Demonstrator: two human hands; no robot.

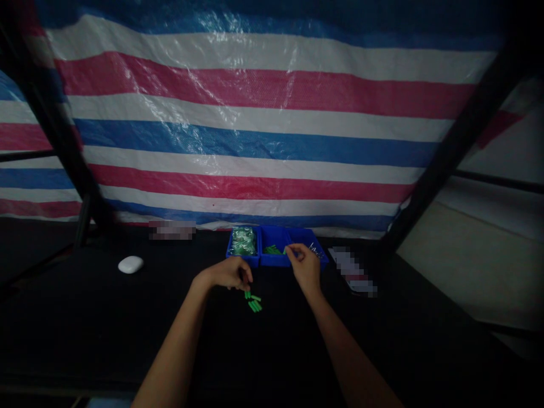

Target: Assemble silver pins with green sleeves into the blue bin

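Observation:
Several small green pieces (255,306) lie on the black table in front of the blue bins. My left hand (232,273) is just above them, its fingers bent down and closed at a green piece (247,294). Over the front of the middle blue bin (275,260) is my right hand (305,265), thumb and forefinger pinched on a small green piece (285,250). More green pieces (272,249) lie in that bin. The left bin holds clear bags with green contents (243,241); the right bin holds thin metal pieces (314,248).
A white rounded object (131,264) sits on the table (106,328) at the left. Blurred-out flat items lie at the back left (172,229) and right of the bins (352,272). Dark frame posts and a striped sheet (255,136) stand behind.

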